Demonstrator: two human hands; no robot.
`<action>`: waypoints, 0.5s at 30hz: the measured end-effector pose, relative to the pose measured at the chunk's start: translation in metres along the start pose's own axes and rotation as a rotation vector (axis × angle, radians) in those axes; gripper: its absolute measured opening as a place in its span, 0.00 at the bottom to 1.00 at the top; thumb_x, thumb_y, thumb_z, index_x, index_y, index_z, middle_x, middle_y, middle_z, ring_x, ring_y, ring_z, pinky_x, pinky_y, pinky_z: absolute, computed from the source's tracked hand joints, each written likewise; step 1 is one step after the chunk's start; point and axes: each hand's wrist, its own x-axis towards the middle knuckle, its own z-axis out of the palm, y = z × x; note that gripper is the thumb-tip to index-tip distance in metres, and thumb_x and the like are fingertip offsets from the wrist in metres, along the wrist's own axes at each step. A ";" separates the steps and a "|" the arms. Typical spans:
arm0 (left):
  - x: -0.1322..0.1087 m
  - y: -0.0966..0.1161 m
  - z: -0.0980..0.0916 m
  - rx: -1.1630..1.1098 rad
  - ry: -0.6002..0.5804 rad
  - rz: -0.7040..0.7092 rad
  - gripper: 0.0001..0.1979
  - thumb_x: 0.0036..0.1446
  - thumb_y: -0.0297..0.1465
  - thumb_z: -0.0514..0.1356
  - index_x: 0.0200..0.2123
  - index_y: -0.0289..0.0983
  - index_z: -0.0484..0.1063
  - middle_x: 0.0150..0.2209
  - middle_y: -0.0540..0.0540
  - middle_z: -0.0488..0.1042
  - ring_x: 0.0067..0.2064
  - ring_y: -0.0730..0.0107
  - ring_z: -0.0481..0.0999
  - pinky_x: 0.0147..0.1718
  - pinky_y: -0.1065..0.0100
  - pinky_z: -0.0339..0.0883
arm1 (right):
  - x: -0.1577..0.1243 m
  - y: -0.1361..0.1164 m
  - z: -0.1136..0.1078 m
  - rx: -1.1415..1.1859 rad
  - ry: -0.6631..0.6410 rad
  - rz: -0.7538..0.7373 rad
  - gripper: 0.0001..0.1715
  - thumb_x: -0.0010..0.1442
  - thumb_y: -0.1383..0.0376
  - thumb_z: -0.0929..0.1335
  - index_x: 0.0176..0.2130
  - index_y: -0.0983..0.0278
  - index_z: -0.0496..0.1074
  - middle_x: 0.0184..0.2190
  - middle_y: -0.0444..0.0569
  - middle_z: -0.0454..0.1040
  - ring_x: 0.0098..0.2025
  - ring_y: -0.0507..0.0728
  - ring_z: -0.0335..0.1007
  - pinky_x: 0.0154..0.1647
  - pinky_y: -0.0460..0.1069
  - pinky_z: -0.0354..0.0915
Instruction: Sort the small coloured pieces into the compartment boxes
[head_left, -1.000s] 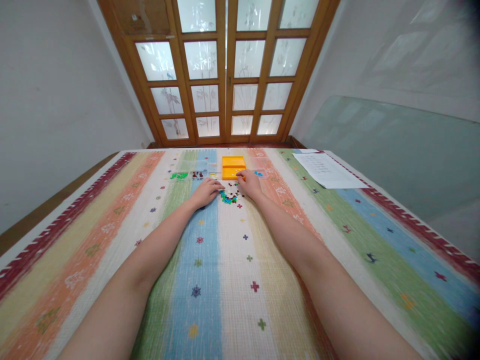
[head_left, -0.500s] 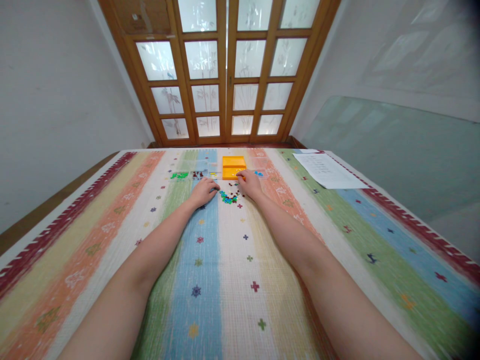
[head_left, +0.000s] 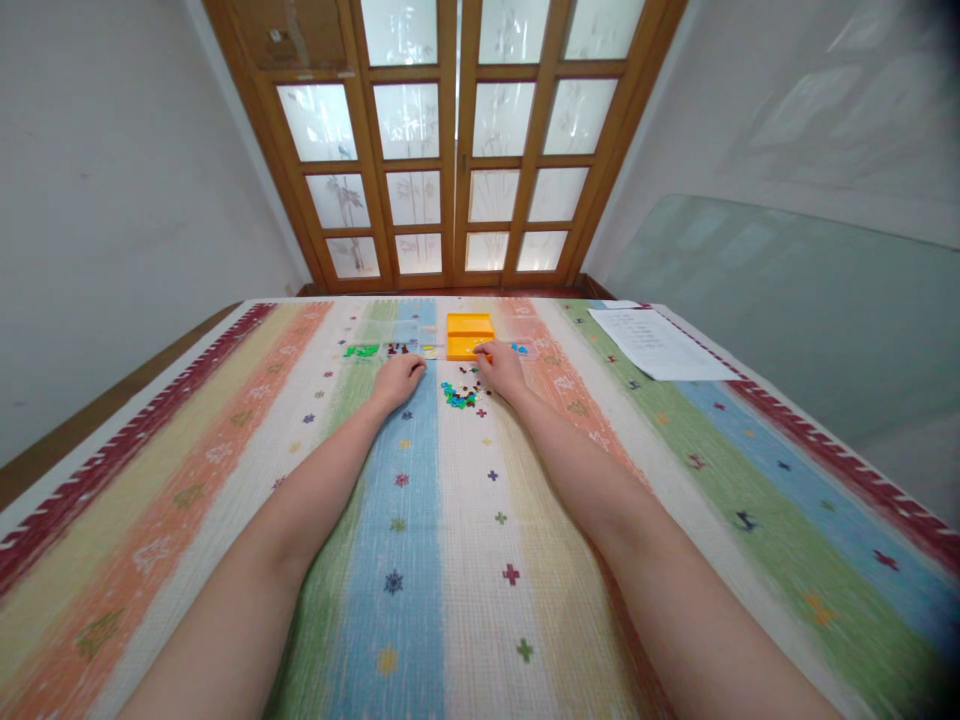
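A loose pile of small shiny pieces (head_left: 459, 396), blue, green and dark red, lies on the cloth between my hands. To its left, my left hand (head_left: 397, 382) is closed, thumb and fingers pressed together. Whatever it holds is too small to make out. My right hand (head_left: 501, 368) rests at the front right corner of an orange-yellow box (head_left: 470, 326) with its lid raised. Its fingertips are pinched together over the box's edge, their contents hidden. Small green pieces (head_left: 361, 351), dark red pieces (head_left: 397, 349) and blue pieces (head_left: 519, 349) sit in clear containers beside the yellow box.
A striped, patterned tablecloth (head_left: 397, 620) covers the table. Printed paper sheets (head_left: 656, 342) lie at the back right. Beyond the table stand wooden doors with glass panes (head_left: 409, 120). A glass panel (head_left: 780, 300) leans against the right wall.
My left hand has moved left, away from the pile and nearer the clear containers, its fingers drawn closer together. My right hand stays at the yellow box.
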 end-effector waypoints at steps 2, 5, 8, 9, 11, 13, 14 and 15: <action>0.001 -0.008 -0.002 -0.042 0.067 -0.083 0.13 0.68 0.33 0.55 0.43 0.39 0.81 0.44 0.41 0.82 0.46 0.56 0.78 0.47 0.60 0.68 | 0.000 -0.001 -0.001 0.003 -0.006 0.005 0.14 0.65 0.70 0.66 0.45 0.63 0.80 0.46 0.53 0.81 0.49 0.61 0.75 0.55 0.55 0.67; 0.003 -0.026 -0.006 -0.132 0.208 -0.207 0.13 0.68 0.35 0.55 0.43 0.39 0.80 0.41 0.43 0.82 0.42 0.58 0.78 0.43 0.63 0.67 | -0.001 -0.004 -0.003 0.000 -0.011 0.011 0.14 0.65 0.70 0.66 0.45 0.62 0.80 0.46 0.53 0.81 0.50 0.62 0.74 0.56 0.55 0.66; 0.004 -0.047 -0.010 -0.226 0.331 -0.363 0.14 0.67 0.36 0.55 0.43 0.37 0.80 0.37 0.44 0.82 0.38 0.61 0.77 0.41 0.65 0.67 | -0.001 -0.006 -0.003 0.004 -0.008 0.002 0.13 0.65 0.70 0.66 0.45 0.63 0.80 0.46 0.53 0.81 0.50 0.61 0.74 0.55 0.55 0.66; 0.004 -0.053 -0.012 -0.256 0.360 -0.413 0.15 0.67 0.36 0.55 0.43 0.37 0.80 0.36 0.44 0.82 0.36 0.61 0.77 0.40 0.65 0.67 | -0.001 -0.006 -0.004 0.007 -0.008 0.000 0.13 0.65 0.70 0.66 0.45 0.63 0.80 0.46 0.53 0.81 0.50 0.61 0.74 0.55 0.55 0.66; 0.004 -0.063 -0.015 -0.288 0.401 -0.477 0.15 0.66 0.36 0.56 0.43 0.36 0.80 0.34 0.44 0.82 0.35 0.62 0.77 0.39 0.66 0.67 | -0.001 -0.006 -0.004 0.009 -0.012 0.001 0.13 0.65 0.70 0.66 0.45 0.63 0.80 0.46 0.53 0.81 0.50 0.61 0.74 0.55 0.55 0.66; 0.004 -0.068 -0.017 -0.284 0.385 -0.471 0.14 0.64 0.36 0.57 0.41 0.36 0.81 0.33 0.45 0.81 0.35 0.62 0.77 0.38 0.66 0.66 | -0.001 -0.006 -0.004 0.009 -0.014 0.003 0.13 0.65 0.70 0.66 0.45 0.63 0.80 0.46 0.53 0.81 0.49 0.61 0.74 0.55 0.55 0.66; 0.003 -0.068 -0.019 -0.276 0.348 -0.439 0.14 0.64 0.36 0.57 0.40 0.36 0.81 0.32 0.45 0.81 0.35 0.62 0.77 0.38 0.66 0.66 | -0.001 -0.006 -0.004 0.008 -0.013 0.002 0.13 0.65 0.70 0.66 0.45 0.63 0.80 0.46 0.53 0.81 0.49 0.61 0.74 0.55 0.54 0.66; 0.003 -0.068 -0.020 -0.268 0.287 -0.390 0.13 0.63 0.37 0.58 0.39 0.37 0.81 0.32 0.46 0.81 0.35 0.62 0.77 0.37 0.66 0.66 | -0.001 -0.006 -0.004 0.006 -0.011 0.002 0.13 0.65 0.70 0.66 0.45 0.63 0.80 0.46 0.53 0.81 0.49 0.61 0.74 0.55 0.54 0.66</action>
